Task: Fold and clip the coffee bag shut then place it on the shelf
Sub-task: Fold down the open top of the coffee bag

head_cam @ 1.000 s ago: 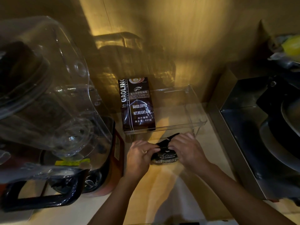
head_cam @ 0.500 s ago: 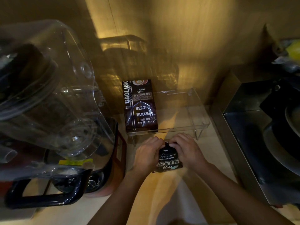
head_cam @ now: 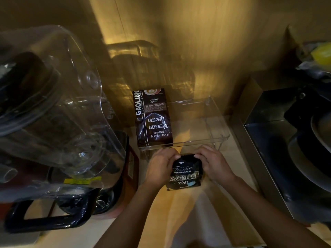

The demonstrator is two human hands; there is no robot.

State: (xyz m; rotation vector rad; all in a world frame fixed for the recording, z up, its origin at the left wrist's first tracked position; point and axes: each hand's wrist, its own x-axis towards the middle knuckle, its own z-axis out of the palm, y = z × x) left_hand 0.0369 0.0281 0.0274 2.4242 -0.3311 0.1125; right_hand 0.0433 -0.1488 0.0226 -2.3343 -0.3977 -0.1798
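A small black coffee bag (head_cam: pixel 185 174) with white "Treasure Blue Mountain" print stands on the counter in front of me. My left hand (head_cam: pixel 161 166) grips its upper left edge, and my right hand (head_cam: pixel 214 162) grips its upper right edge. The bag's top is folded down under my fingertips. No clip is visible. Just behind the bag stands a clear acrylic shelf (head_cam: pixel 206 138), with a taller dark "Gaoling" coffee bag (head_cam: pixel 153 119) standing on its left half.
A large clear blender jar (head_cam: pixel 52 111) with a black handle (head_cam: pixel 48 219) fills the left side. A steel box-shaped appliance (head_cam: pixel 279 140) with dark pans stands at the right. The wooden wall (head_cam: pixel 179 42) rises behind the shelf.
The bag's top flap has been folded down and the bag turned upright so its front print faces me. Both hands have shifted to the bag's upper corners.
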